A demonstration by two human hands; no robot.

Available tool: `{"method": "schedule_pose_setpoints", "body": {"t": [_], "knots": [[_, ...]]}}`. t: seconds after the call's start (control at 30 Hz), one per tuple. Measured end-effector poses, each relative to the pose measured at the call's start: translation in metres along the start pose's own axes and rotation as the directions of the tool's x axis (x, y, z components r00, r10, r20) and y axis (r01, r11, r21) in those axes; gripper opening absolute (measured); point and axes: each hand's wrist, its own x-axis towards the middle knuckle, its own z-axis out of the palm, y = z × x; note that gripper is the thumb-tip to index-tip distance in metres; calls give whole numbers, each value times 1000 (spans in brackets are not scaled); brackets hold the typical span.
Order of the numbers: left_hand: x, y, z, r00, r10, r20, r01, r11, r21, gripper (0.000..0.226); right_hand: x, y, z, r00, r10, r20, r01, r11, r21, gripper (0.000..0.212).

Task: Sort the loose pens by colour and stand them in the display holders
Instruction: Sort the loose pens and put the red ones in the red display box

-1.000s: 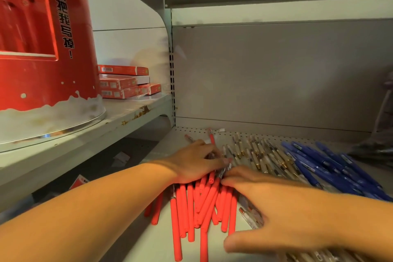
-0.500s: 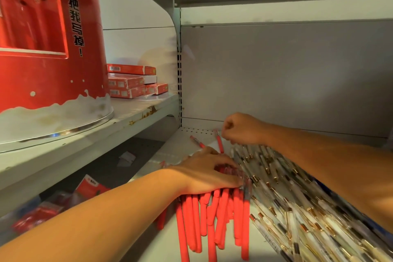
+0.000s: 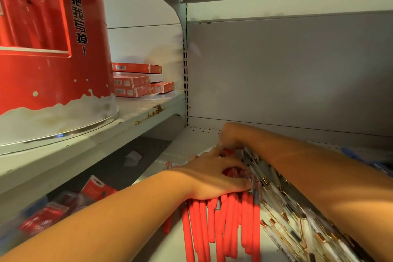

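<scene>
Pinning red pens (image 3: 223, 225) flat with open L grip (image 3: 212, 176); curling R grip (image 3: 232, 135) at far tips, hold indeterminable. Rec: square ends, keep clear pens (image 3: 285, 204) out.

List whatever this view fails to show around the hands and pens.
Head view only.
- Right hand: fingers hidden behind the left hand and red pens; grip cannot be told.
- Red pens: top ends covered by the left hand.
- Blue pens: blurred, mostly behind the right forearm.
- Packets on the lower shelf: motion-blurred, print unreadable.
- Red stand: cut off by the top and left edges.
</scene>
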Motion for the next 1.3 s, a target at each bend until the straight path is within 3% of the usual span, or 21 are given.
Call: {"method": "schedule_pose_setpoints", "body": {"t": [0.07, 0.17, 0.23, 0.4, 0.5, 0.6, 0.7, 0.77, 0.97, 1.13, 1.3], "knots": [[0, 1, 2, 1000, 0, -10, 0, 999, 40, 54, 2, 1, 5, 1000, 22, -13, -23, 998, -60, 26], [1, 3, 5, 999, 4, -43, 0, 997, 83, 59, 0, -1, 12, 991, 100, -94, -109, 989, -98, 51], [1, 3, 7, 997, 13, -82, -7, 997, 73, 63, 0, 0, 13, 991, 68, -112, -76, 995, -64, 48], [-2, 0, 1, 969, -14, -248, 14, 1000, -2, 51, -5, 11, -9, 972, -23, -234, 92, 953, 288, 16], [-4, -5, -11, 904, -71, -422, 39, 996, -83, 23, -30, 15, -20, 968, -62, -243, 169, 876, 453, 32], [-2, -10, -25, 831, -223, -509, 84, 956, -281, 21, -75, 10, -16, 953, -189, -238, 290, 802, 522, 38], [-1, -12, -35, 817, -354, -455, 29, 814, -581, 29, -115, 1, -3, 935, -262, -237, 352, 747, 564, 20], [-4, -11, -37, 837, -383, -390, -32, 679, -733, 20, -132, -5, 4, 934, -276, -228, 359, 717, 598, 9], [-15, -8, -35, 860, -450, -242, 37, 528, -849, 7, -148, -8, 12, 927, -279, -252, 375, 644, 667, 11], [-31, -10, -35, 857, -469, -215, 224, 713, -664, 3, -150, 3, 15, 902, -334, -272, 423, 804, 418, 8], [-51, -4, -25, 888, -408, -212, 323, 882, -343, 19, -145, 10, 23, 906, -364, -214, 416, 854, 312, 17]]}}
